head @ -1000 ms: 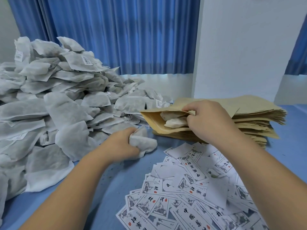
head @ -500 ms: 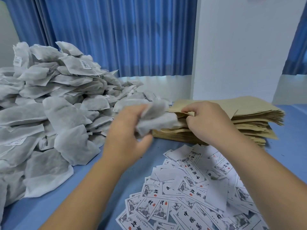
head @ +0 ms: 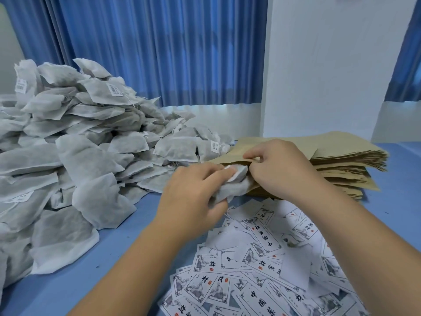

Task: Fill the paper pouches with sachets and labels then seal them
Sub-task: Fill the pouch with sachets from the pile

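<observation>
Fingers (head: 214, 176) of the left hand (head: 193, 197) are curled round a crumpled sachet (head: 237, 190), gripping it at the mouth of the top pouch (head: 227, 158). The right hand (head: 280, 169) pinches that pouch's upper lip between thumb and forefinger and holds it raised.

The sachet is soft grey-white fabric, bunched in the grip, with a darker filling showing faintly through. Its far end touches the pouch's opening. A paler fold lies just above it at the mouth; I cannot tell whether that belongs to the same sachet or to another.

The top pouch is flat tan paper and lies on a stack of pouches (head: 341, 160) of the same kind, their edges fanned unevenly toward the right. What the pouch holds deeper in is covered by both hands and the raised lip.

Left of the hands, a tall heap of sachets (head: 79, 156) slopes down to the blue table (head: 68, 293); a few carry small white printed stickers, too small to read. Nearer the camera, loose labels (head: 262, 258) lie scattered and overlapping, some face up with black characters, red stamps and a grey figure drawing, some blank side up.

The heap runs off the left edge and the labels off the bottom edge. The right forearm covers part of the labels. Behind stand a blue curtain (head: 159, 53) and a white wall (head: 330, 65).
</observation>
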### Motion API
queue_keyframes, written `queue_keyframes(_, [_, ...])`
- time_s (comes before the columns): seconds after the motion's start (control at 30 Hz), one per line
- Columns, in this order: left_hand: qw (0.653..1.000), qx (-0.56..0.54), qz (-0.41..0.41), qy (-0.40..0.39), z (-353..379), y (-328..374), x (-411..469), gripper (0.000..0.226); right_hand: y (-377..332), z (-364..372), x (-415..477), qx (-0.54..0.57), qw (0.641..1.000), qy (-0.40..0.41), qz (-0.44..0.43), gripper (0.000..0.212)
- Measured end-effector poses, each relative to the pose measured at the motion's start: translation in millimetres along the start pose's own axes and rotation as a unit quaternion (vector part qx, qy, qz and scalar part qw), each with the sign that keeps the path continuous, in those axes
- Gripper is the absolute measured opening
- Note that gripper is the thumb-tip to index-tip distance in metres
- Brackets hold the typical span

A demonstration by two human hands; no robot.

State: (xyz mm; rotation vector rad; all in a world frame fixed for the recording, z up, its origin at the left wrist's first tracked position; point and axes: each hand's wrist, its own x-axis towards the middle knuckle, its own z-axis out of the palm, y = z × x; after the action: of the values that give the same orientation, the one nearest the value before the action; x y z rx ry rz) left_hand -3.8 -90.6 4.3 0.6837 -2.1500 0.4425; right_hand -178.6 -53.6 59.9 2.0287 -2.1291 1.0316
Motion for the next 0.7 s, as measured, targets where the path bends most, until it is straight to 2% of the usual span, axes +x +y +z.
queue_keyframes(0.1, [0.996,0.076,-0.038,0.004,3,3,3,0.043,-6,2,-2,0.024,0.999,-0.025,-0.027,0.028])
queue_keyframes(0.2, [0.991,0.114,-0.072,0.023,5,10,8,0.043,-10,2,-4,0.066,0.997,-0.011,-0.044,0.027])
queue_keyframes(0.33, [0.976,0.143,-0.153,-0.062,9,24,12,0.02,-10,3,-5,0.048,0.996,-0.012,-0.069,0.021])
queue_keyframes(0.4, [0.97,0.138,-0.176,-0.09,14,24,12,0.016,-12,5,-5,0.038,0.996,-0.026,-0.076,0.02])
queue_keyframes(0.47, [0.98,0.089,-0.154,-0.089,14,18,10,0.017,-11,6,-5,0.036,0.997,-0.02,-0.072,0.022])
queue_keyframes(0.53, [0.988,-0.033,-0.131,-0.08,8,9,9,0.027,-9,5,-4,0.037,0.997,0.006,-0.062,0.022])
queue_keyframes(0.6, [0.978,-0.155,-0.127,-0.058,0,1,6,0.036,-5,1,-3,0.038,0.998,0.026,-0.052,0.021])
queue_keyframes(0.7, [0.975,-0.161,-0.151,-0.008,-4,-7,3,0.028,-5,-3,-4,0.058,0.997,0.021,-0.047,0.022])
